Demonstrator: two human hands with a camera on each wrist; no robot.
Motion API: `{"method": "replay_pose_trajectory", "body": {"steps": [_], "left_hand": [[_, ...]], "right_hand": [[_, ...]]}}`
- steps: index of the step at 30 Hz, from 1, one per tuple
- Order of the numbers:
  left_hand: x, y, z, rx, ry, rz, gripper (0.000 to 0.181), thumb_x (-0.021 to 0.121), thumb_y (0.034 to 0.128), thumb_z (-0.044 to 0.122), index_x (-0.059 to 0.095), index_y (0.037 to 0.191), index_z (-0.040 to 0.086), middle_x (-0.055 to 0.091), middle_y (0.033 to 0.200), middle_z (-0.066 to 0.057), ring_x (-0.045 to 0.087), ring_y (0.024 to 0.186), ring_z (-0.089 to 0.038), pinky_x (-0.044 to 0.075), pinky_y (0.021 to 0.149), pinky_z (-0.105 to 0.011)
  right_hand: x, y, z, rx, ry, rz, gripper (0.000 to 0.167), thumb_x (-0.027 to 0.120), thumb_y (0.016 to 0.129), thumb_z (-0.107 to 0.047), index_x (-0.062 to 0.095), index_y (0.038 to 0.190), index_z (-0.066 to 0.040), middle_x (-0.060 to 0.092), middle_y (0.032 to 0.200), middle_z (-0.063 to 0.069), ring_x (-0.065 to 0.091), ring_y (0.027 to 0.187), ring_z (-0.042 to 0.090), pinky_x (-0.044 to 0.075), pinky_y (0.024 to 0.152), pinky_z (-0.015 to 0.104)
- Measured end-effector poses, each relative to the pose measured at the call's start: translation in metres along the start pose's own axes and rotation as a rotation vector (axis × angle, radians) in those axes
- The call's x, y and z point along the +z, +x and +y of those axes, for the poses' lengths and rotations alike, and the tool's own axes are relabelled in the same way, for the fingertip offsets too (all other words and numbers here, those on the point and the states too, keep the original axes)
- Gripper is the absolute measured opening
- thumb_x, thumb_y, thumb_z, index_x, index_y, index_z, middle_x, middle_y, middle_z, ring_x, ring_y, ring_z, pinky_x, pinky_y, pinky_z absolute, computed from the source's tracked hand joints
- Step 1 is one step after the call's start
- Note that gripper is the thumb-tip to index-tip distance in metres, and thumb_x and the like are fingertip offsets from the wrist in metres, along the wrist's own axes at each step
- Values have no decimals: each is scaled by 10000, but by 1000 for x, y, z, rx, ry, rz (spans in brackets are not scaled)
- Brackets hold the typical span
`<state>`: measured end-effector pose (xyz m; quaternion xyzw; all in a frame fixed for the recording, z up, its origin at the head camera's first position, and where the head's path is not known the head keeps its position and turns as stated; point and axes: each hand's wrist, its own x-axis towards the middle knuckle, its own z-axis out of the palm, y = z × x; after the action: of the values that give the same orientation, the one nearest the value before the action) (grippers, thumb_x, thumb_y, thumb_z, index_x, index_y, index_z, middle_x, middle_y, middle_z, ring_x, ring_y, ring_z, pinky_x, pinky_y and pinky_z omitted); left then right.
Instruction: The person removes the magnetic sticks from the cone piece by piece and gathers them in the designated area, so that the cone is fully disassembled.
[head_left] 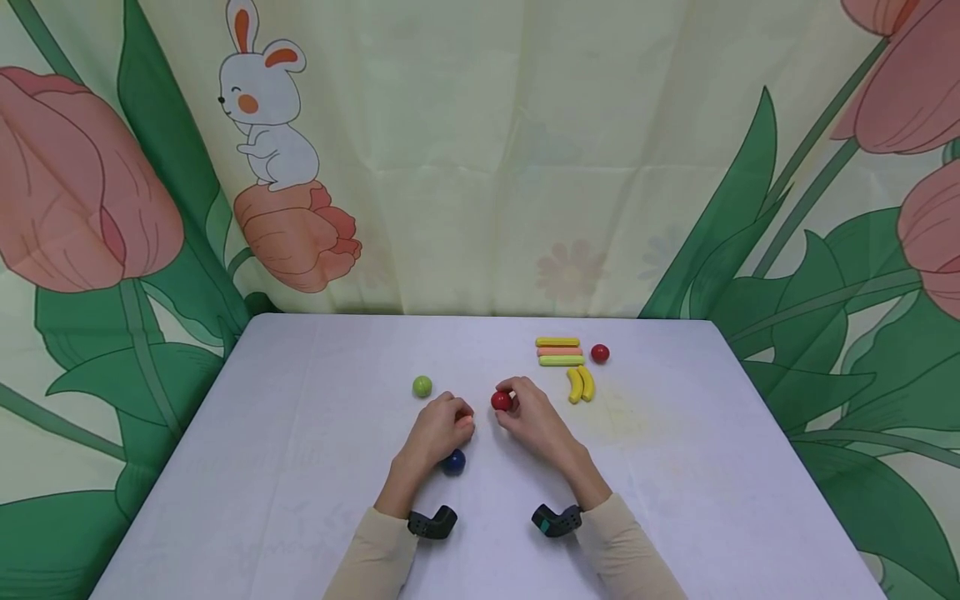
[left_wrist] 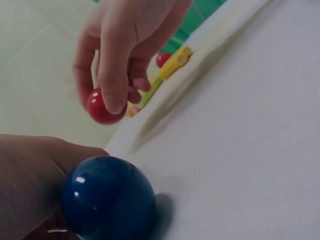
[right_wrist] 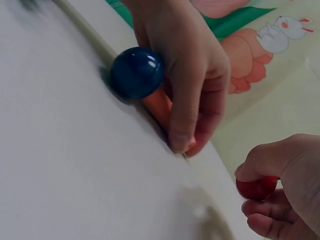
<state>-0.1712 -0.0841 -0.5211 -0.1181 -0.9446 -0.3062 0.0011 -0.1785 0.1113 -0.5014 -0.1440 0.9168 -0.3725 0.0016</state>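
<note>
My right hand (head_left: pixel 536 421) pinches a glossy red ball (head_left: pixel 501 401) between thumb and fingers, and the left wrist view shows it lifted off the cloth. Opposite it, my left hand (head_left: pixel 442 429) is low over the table, its thumb and fingers pinching an orange stick (right_wrist: pixel 159 107) that is mostly hidden under the hand. A dark blue ball (head_left: pixel 453 462) sits on the table beside the left hand, near the stick's rear end; whether the two touch I cannot tell. A green ball (head_left: pixel 422 386) lies just beyond the left hand.
Farther back on the right lie yellow, pink and green sticks (head_left: pixel 561 360) in a stack-like row, a second red ball (head_left: pixel 600 353) and a pair of yellow bananas (head_left: pixel 581 385). A white cloth covers the table (head_left: pixel 300 467); a printed curtain (head_left: pixel 465 167) hangs behind it.
</note>
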Motion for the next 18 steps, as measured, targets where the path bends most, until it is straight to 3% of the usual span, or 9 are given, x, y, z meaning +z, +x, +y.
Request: {"method": "replay_pose_trajectory", "body": {"steps": [6, 12, 18], "left_hand": [[-1, 0, 0, -9, -14, -6, 152, 711, 884, 177, 750, 997, 83, 602, 871, -8, 508, 726, -107, 443, 647, -209], [-1, -1, 1, -16, -19, -14, 165, 703, 879, 164, 746, 1013, 76, 599, 876, -7, 504, 730, -110, 439, 652, -221], [-1, -1, 0, 2, -15, -1, 167, 703, 880, 160, 746, 1012, 68, 611, 887, -16, 506, 734, -108, 445, 660, -230]], "right_hand": [[-14, 3, 7, 18, -4, 49, 368, 766, 860, -97, 611, 1194, -92, 636, 1062, 39, 564, 880, 143, 547, 787, 268], [-28, 4, 22, 8, -55, 147, 416, 805, 850, -178, 603, 1202, -86, 636, 1107, 70, 569, 895, 169, 540, 770, 269], [-46, 5, 40, -6, -35, 241, 443, 811, 846, -186, 590, 1213, -71, 640, 1102, 101, 594, 894, 201, 535, 761, 264]]}}
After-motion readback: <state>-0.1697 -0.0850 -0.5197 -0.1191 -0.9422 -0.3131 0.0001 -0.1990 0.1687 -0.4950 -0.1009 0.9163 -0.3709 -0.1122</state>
